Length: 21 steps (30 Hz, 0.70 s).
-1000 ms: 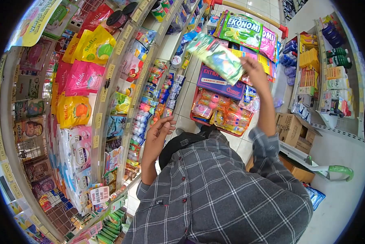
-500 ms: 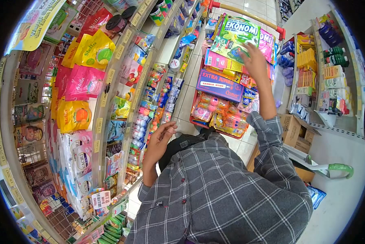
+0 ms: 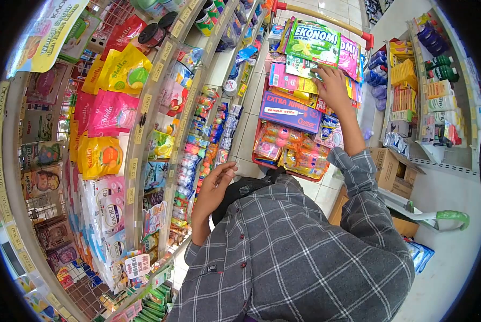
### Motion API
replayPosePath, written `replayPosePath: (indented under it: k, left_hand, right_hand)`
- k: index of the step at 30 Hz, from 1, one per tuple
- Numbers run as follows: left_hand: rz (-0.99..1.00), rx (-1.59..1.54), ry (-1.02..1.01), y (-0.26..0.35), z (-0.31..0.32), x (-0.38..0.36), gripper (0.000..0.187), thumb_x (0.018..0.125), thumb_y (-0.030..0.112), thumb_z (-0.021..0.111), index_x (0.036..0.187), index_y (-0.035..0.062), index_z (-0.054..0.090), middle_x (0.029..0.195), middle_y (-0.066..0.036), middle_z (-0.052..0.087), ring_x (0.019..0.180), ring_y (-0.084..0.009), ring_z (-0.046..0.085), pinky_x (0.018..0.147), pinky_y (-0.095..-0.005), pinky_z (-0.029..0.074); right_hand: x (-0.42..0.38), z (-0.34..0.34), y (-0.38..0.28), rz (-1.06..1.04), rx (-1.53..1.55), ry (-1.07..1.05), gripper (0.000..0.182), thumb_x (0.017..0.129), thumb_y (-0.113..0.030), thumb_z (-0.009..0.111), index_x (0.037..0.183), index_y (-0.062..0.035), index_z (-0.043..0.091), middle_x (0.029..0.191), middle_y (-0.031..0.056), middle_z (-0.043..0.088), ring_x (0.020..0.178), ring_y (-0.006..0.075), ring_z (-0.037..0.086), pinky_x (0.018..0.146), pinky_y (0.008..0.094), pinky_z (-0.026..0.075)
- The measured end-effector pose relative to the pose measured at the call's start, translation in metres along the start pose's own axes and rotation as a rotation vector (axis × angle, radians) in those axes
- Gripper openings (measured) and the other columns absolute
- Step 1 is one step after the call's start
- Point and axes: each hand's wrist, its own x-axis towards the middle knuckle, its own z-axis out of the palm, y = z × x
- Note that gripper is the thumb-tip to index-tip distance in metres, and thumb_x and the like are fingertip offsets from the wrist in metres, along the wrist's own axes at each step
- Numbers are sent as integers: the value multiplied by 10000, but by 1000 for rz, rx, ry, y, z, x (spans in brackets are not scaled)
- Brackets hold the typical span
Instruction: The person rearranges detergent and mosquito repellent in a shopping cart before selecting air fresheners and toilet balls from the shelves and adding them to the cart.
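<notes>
My right hand (image 3: 331, 86) reaches forward into a red shopping cart (image 3: 367, 39), fingers spread flat on pink and yellow packets (image 3: 291, 81) just below a green EKONOMI bag (image 3: 313, 40). It grips nothing that I can see. A purple EXTRA JUMBO box (image 3: 289, 112) lies nearer to me in the cart, above several small orange packs (image 3: 291, 150). My left hand (image 3: 216, 185) hovers empty with loosely curled fingers, close to the edge of the left-hand shelf with small bottles (image 3: 184, 166). My grey checked shirt fills the bottom.
Tall shelves on the left hold Stella pouches (image 3: 119, 70), pink pouches (image 3: 111, 112) and white refill bags (image 3: 103, 204). A right-hand shelf (image 3: 439, 91) carries bottles and boxes. Cardboard boxes (image 3: 393, 172) and a green-handled tool (image 3: 452, 217) lie on the floor at right.
My right hand carried a green packet from mid-air down into the cart, let go of it, and now rests on the packets. The left hand barely moved.
</notes>
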Motion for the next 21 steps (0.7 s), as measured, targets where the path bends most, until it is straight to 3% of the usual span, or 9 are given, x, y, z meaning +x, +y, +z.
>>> replayPosePath:
  k: [1,5,11,12,14,18,21]
  left_hand:
    - [1,2,2,1,0,0,328,990,195,535,1260,9,557,1156,-115,643,1076,-162,604,939,-284,457]
    - [4,-7,19,2,1,-1,324,990,195,533,1258,15,562,1153,-108,645,1053,-157,607,930,-280,456]
    - [41,22,36,-11,0,-3,334,983,215,544,1262,33,565,1119,-77,648,990,-147,604,896,-279,459]
    - [136,95,53,-25,-2,-1,357,993,270,527,1258,34,561,1167,-74,634,1077,-158,586,913,-301,461]
    - [42,83,34,-6,-5,-6,349,987,263,539,1257,43,561,1183,-78,620,1090,-155,580,927,-310,458]
    - [212,15,110,-19,-12,-9,357,983,264,549,1245,22,560,1090,-87,645,1015,-157,601,894,-308,472]
    - [214,-1,112,-14,-16,-17,342,991,251,535,1221,2,573,1078,-104,650,990,-161,624,885,-298,473]
  right_hand:
    - [-1,-1,-4,-11,-17,87,250,873,-218,629,1107,-133,656,1183,68,612,1119,263,545,990,467,363]
    - [-9,12,-9,95,33,103,273,882,-242,615,1129,-133,658,1200,85,613,1140,276,542,999,461,368]
    - [-5,7,-10,27,44,145,293,860,-201,628,1138,-117,659,1191,130,611,1106,329,549,974,478,387]
    - [-6,9,-11,3,53,175,288,845,-180,637,1124,-112,663,1180,134,614,1090,331,557,966,473,392]
    - [-7,23,2,-47,39,168,268,831,-169,646,1079,-72,674,1189,162,609,1092,342,559,958,468,397]
    - [25,14,-35,-81,194,244,225,886,-163,627,1055,-22,676,1107,172,650,1038,334,597,935,434,434]
    - [61,-4,-134,-84,527,270,189,931,-139,594,1019,9,673,1042,158,660,985,275,614,898,385,458]
